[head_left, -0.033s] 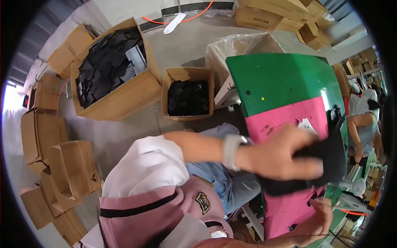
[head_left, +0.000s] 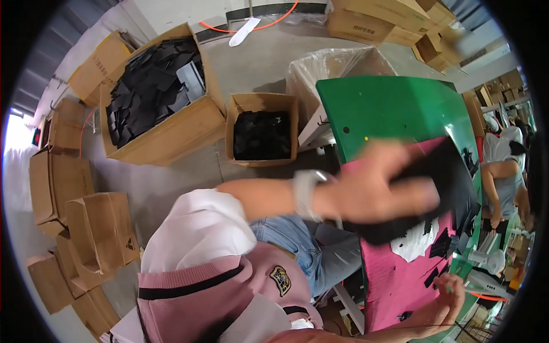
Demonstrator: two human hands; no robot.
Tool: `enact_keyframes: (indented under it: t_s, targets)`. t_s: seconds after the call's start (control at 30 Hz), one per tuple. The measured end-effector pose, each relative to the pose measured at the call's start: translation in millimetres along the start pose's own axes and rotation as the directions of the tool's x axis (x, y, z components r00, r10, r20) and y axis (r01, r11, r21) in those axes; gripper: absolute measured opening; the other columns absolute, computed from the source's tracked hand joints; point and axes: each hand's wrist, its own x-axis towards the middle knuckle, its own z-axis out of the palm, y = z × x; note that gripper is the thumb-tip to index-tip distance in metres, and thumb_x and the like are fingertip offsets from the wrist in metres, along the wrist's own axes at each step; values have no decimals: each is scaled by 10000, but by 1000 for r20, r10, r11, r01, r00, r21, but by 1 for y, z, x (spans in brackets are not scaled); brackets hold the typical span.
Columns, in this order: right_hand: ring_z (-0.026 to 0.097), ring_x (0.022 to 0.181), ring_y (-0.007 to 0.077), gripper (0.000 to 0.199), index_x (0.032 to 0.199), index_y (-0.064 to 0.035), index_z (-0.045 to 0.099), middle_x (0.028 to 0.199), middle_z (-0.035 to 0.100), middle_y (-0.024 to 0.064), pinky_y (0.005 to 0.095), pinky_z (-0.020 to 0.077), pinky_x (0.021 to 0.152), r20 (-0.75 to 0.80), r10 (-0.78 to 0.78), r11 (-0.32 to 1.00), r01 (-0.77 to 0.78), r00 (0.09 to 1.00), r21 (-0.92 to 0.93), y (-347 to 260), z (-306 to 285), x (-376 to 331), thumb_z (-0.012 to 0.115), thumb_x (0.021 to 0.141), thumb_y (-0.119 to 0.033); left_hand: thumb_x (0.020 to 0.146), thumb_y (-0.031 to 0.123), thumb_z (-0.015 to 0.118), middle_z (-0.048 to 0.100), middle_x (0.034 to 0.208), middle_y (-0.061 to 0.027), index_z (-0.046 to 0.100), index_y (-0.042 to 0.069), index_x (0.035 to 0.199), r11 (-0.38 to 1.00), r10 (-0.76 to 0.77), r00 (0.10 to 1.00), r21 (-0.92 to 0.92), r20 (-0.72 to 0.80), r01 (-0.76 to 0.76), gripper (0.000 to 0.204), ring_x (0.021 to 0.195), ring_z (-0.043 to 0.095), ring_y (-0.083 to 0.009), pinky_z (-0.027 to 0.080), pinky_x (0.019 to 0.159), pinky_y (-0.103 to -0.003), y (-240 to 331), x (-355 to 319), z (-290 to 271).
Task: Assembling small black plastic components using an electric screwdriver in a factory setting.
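My left hand (head_left: 372, 188), smeared by motion, is over the table with a black sheet (head_left: 443, 166) under its fingers. The sheet is tilted and hides part of the pink surface (head_left: 389, 286). Just below it lies a white, ragged-edged piece (head_left: 416, 243) with dark patches. Small black pieces (head_left: 440, 244) are scattered beside that, along the pink surface's right side. Closer to me, my right hand (head_left: 448, 300) rests low at the table's right edge, fingers loosely curled and apart, nearest to a few black scraps.
A green board (head_left: 394, 106) covers the table's far part. To the left stand a large cardboard box (head_left: 171, 134) and a smaller one (head_left: 261, 102), both filled with black pieces. A plastic-lined bin (head_left: 337, 63) is behind the table. Another person (head_left: 503, 171) works at far right.
My left hand has moved up and slightly left with the black sheet, which uncovers the white piece and black scraps below. The right hand stays nearly in place.
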Motion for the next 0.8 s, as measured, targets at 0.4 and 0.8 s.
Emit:
enact_keyframes:
  t_s: [0.4, 0.8]
  targets:
    - [571, 593, 208, 111, 829, 36, 616, 660, 604, 107, 308, 435, 567, 492, 49, 890, 186, 869, -417, 13, 34, -11, 615, 837, -74, 924, 429, 517, 579, 835, -118, 534, -59, 905, 780, 318, 77, 306, -945, 546, 488, 743, 503, -189, 449, 725, -368, 7, -120, -543]
    - [587, 564, 270, 74, 788, -20, 650, 675, 617, 114, 340, 439, 521, 528, 116, 882, 157, 841, -444, 3, 33, -22, 653, 716, -10, 879, 403, 423, 598, 975, -327, 644, -74, 931, -415, 1, 611, 556, -792, 720, 528, 1014, 543, -479, 432, 895, -494, -14, -153, -554]
